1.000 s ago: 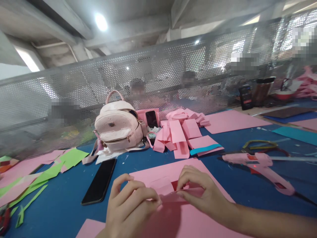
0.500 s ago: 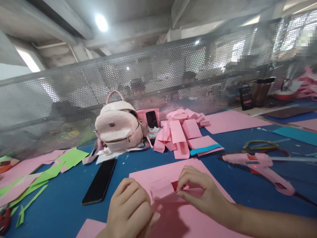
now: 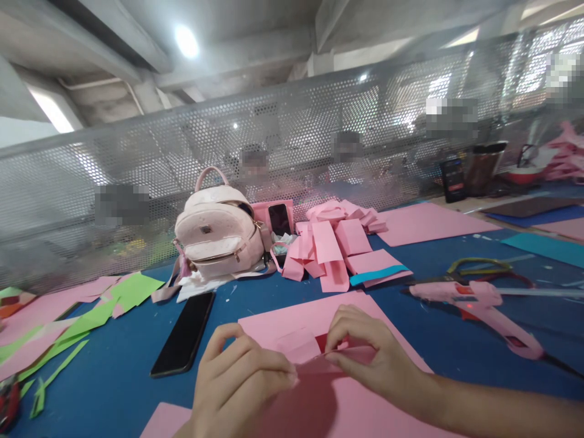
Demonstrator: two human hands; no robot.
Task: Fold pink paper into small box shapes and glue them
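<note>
A person's right hand [image 3: 365, 347] pinched a folded pink paper strip [image 3: 298, 345] between thumb and forefinger over a large pink paper sheet [image 3: 356, 413] on a blue tabletop [image 3: 114, 365]. The left hand [image 3: 246, 374] curled in, fingertips at the strip's near edge; its grip could not be told. The step appeared to be shaping a fold, the next move calling for light, even pressure. The right forearm slanted in from the right.

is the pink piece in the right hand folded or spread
Folded: the pink piece is bent, not flat, with a dark red opening beside the right hand.
</note>
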